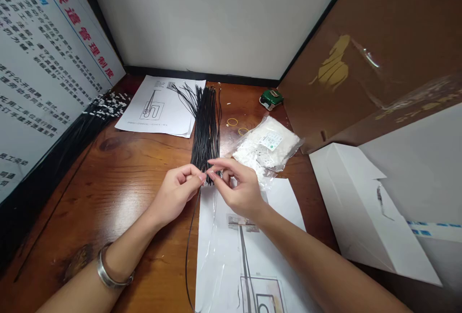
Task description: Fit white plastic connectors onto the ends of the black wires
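Observation:
My left hand (182,189) is closed, thumb against forefinger, on the end of a thin black wire (186,265) that hangs down in a loop toward the front edge of the view. My right hand (238,185) meets it fingertip to fingertip, its thumb and fingers pinched together; whatever sits between them is too small to make out. Just beyond both hands lies a thick bundle of black wires (206,130), its near ends partly hidden by the fingers. Right of the bundle, a clear plastic bag (285,142) of small white pieces lies with its mouth toward my right hand.
A printed drawing (216,274) lies beneath my forearms, another sheet (139,111) at the back left. Black wires with white ends (104,106) rest along the left panel. Yellow rubber bands (232,122), a green tape measure (271,99) and a white box (355,207) are also there.

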`<state>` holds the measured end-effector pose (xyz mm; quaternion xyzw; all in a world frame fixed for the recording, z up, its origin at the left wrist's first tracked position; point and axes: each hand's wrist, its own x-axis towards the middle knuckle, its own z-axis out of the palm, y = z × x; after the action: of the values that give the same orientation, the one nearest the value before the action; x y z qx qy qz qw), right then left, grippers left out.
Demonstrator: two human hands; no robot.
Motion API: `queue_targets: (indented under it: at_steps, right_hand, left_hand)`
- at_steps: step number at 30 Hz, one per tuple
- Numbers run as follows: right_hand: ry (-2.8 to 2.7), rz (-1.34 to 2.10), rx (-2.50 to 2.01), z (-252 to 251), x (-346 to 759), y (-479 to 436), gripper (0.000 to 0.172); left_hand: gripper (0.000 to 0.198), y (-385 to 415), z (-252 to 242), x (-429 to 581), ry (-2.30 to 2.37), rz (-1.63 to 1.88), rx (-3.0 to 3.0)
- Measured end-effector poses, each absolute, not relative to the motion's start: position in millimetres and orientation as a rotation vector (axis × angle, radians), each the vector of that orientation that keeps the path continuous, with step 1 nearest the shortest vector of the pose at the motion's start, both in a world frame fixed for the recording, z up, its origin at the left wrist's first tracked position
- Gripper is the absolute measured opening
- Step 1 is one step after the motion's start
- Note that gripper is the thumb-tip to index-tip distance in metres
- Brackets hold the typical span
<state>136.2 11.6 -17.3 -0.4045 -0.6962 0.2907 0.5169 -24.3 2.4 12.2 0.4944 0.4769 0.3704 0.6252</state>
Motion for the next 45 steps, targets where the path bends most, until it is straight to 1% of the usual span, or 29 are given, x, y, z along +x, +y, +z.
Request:
queue_targets:
  at_steps: [2, 6, 11, 15, 19, 24, 29, 31, 39, 45]
  right_hand:
    - [-1.658, 0.719, -1.033, -18.2, 135.5, 13.0, 0.022]
    - [-1.742, 0.679, -1.001, -18.5, 135.4, 14.6, 0.015]
    - [-1.781, 0.628, -0.818, -16.9, 137.2, 14.1, 0.017]
    - [-1.842, 0.581, -0.615, -17.3, 137.8, 13.5, 0.021]
    - [-1.861, 0.554, -0.559, -18.0, 136.9, 12.7, 0.021]
    - [-1.869, 0.576, -0.647, -18.3, 136.3, 10.8, 0.019]
    - [-1.729, 0.65, -0.93, -17.8, 137.0, 9.4, 0.005]
    - [-1.686, 0.675, -0.989, -17.7, 136.9, 9.4, 0.003]
    - [-1.714, 0.671, -0.846, -19.2, 135.9, 13.7, 0.011]
    - [-1.697, 0.656, -0.825, -14.9, 136.5, 14.3, 0.02]
  left_hand:
    - [0.029, 1.3, 12.1, -26.3, 1.053, 0.808, 1.19]
    - [0.032, -0.9, 10.9, -28.5, 1.008, 0.729, 1.304]
    - [0.039, 1.0, 8.2, -25.2, 1.101, 0.842, 1.212]
    - [0.035, 3.0, 8.2, -21.8, 1.165, 0.895, 1.15]
    - [0.031, 2.8, 10.2, -20.2, 1.137, 0.89, 1.173]
    - [0.029, 3.9, 10.0, -20.1, 1.113, 0.943, 1.065]
    - [0.027, 6.6, 7.9, -21.7, 1.123, 1.017, 0.965]
    - [0.026, 6.8, 8.0, -21.9, 1.119, 1.016, 0.956]
    - [0.026, 6.5, 10.1, -21.7, 1.095, 0.911, 0.994]
    - [0.025, 5.6, 10.9, -22.1, 1.125, 0.93, 1.077]
